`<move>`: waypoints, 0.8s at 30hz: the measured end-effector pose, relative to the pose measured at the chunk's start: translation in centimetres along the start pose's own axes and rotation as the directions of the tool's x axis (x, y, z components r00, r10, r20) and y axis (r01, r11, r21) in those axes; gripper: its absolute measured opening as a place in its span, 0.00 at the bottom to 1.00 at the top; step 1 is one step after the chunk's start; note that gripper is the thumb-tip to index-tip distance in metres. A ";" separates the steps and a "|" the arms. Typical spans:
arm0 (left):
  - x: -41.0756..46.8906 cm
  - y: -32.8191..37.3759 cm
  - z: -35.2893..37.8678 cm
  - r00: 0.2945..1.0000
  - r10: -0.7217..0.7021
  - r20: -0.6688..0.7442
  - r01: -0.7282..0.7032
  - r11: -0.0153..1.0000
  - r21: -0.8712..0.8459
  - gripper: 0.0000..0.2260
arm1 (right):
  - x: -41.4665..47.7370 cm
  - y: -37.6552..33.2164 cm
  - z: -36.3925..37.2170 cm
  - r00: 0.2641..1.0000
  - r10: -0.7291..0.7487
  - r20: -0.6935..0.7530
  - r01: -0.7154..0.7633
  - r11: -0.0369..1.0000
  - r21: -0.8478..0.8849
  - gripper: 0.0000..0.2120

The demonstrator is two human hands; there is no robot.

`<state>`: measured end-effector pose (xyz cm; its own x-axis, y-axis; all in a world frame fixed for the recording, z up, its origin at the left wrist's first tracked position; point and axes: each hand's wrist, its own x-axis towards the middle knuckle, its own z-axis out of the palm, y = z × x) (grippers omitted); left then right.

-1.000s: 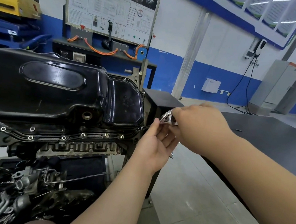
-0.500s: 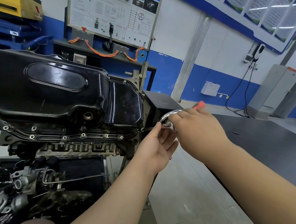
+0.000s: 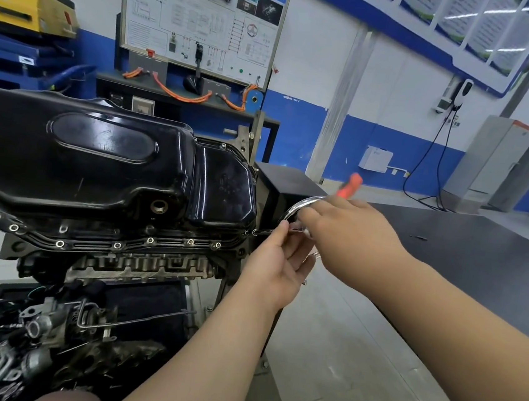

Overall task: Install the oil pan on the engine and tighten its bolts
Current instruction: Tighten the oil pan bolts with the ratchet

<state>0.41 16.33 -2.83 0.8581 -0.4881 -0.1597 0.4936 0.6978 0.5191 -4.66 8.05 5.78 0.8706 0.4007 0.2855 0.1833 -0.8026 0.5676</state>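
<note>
- While my right hand (image 3: 351,235) grips the orange-handled wrench (image 3: 349,185), its tip meets a bolt (image 3: 255,232) at the oil pan's (image 3: 113,165) right end.
- My left hand (image 3: 277,263) pinches the shaft.

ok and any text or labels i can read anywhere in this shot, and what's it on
No text here can be quoted with certainty.
Training board: white Chinese heading on its blue top strip, too blurred; diagram print too small.
Wall posters: blurred.
Rack label: too small.
Oil pan: no marking visible.
</note>
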 end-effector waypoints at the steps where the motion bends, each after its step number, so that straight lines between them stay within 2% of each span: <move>1: 0.0 0.1 -0.1 1.000 0.001 0.011 0.000 1.000 -0.007 0.12 | 0.1 0.0 0.1 1.000 -0.024 -0.004 0.024 1.000 -0.002 0.12; 3: -0.1 0.4 -0.4 0.999 0.006 0.038 -0.006 1.000 -0.013 0.13 | 0.2 -0.4 0.1 1.000 0.021 -0.013 -0.021 0.999 0.033 0.06; 4: -0.1 0.6 -0.6 0.999 0.007 0.050 -0.006 1.000 -0.010 0.13 | 0.2 -0.5 0.2 0.996 0.085 -0.006 -0.085 0.993 0.078 0.08; 7: -0.2 0.7 -0.9 0.999 0.000 0.052 0.000 1.000 0.009 0.13 | 0.4 -1.4 0.3 0.915 0.325 0.238 -0.385 0.879 0.283 0.24; 9: -0.2 0.6 -0.8 0.999 -0.001 0.035 0.001 1.000 -0.022 0.13 | 0.7 -1.8 0.6 0.875 0.370 0.311 -0.472 0.795 0.381 0.27; 11: -0.2 0.5 -0.8 1.000 -0.003 0.017 0.004 0.999 -0.049 0.12 | 0.7 -1.8 0.3 0.866 0.366 0.341 -0.487 0.771 0.409 0.25; 12: -0.3 0.4 -0.7 1.000 -0.008 0.004 0.008 0.999 -0.049 0.11 | 0.6 -1.6 0.1 0.873 0.355 0.333 -0.466 0.808 0.361 0.23; 15: -0.1 0.2 -0.5 1.000 -0.010 -0.011 0.010 1.000 -0.009 0.11 | 0.1 -1.0 -0.6 0.969 0.200 0.141 -0.215 0.972 0.096 0.06; 16: -0.1 0.1 -0.5 1.000 -0.009 -0.009 0.009 1.000 -0.002 0.11 | 0.0 -0.8 -0.5 0.990 0.119 0.071 -0.120 0.993 0.013 0.05; 18: 0.0 0.0 -0.4 1.000 -0.002 0.003 0.002 1.000 -0.023 0.12 | 0.0 -0.8 -0.1 1.000 0.025 0.006 -0.025 0.998 -0.052 0.11; 20: 0.0 0.2 -0.5 1.000 0.009 0.026 -0.008 0.999 -0.045 0.12 | 0.2 -1.1 0.0 0.996 0.089 -0.004 -0.089 0.996 -0.007 0.04; 21: 0.0 0.3 -0.5 0.999 0.011 0.038 -0.009 0.999 -0.048 0.13 | 0.3 -1.0 0.2 0.991 0.134 -0.013 -0.134 0.991 0.031 0.05; 22: 0.0 0.3 -0.6 0.999 0.010 0.050 -0.008 0.999 -0.040 0.14 | 0.3 -0.8 0.4 0.974 0.221 0.046 -0.225 0.966 0.125 0.13; 23: 0.0 0.3 -0.7 0.998 0.009 0.058 -0.008 1.000 -0.023 0.16 | 0.3 -0.9 0.3 0.939 0.292 0.181 -0.332 0.908 0.255 0.18; 24: -0.1 0.3 -0.6 0.998 0.007 0.061 -0.007 1.000 -0.006 0.19 | 0.3 -1.0 0.4 0.887 0.335 0.316 -0.445 0.804 0.394 0.20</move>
<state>0.58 16.87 -3.20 0.8512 -0.5144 -0.1041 0.4887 0.7043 0.5149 -4.42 8.84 4.99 0.9785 -0.0534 0.1994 -0.0596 -0.9979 0.0253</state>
